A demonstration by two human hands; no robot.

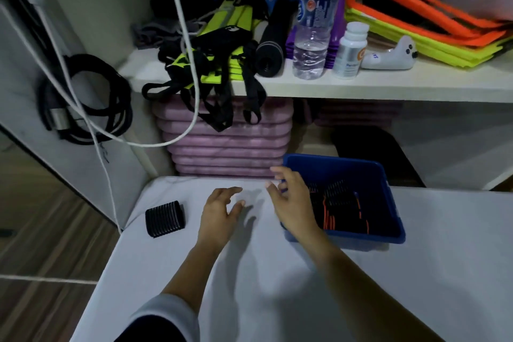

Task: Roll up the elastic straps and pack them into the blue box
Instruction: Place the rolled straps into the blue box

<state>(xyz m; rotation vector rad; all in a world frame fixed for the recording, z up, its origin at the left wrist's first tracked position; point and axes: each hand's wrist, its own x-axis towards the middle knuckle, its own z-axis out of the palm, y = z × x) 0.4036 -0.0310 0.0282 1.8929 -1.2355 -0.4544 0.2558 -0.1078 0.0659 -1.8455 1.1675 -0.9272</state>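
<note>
A blue box (388,203) sits on the white table (277,286) at the back right. Inside it lie rolled black elastic straps with orange edges (340,208). One rolled black strap (165,218) lies on the table's left part, near the edge. My left hand (219,214) hovers over the table's middle, fingers spread, holding nothing. My right hand (293,200) is beside the box's left wall, fingers apart and empty, partly covering that wall.
A white shelf (361,86) above holds black and yellow-green straps (211,64) hanging over its edge, a foam roller (270,50), a water bottle (313,22), a pill bottle (351,50) and orange and yellow frames (416,8). Purple mats (230,141) are stacked below. White cables (188,64) hang at left.
</note>
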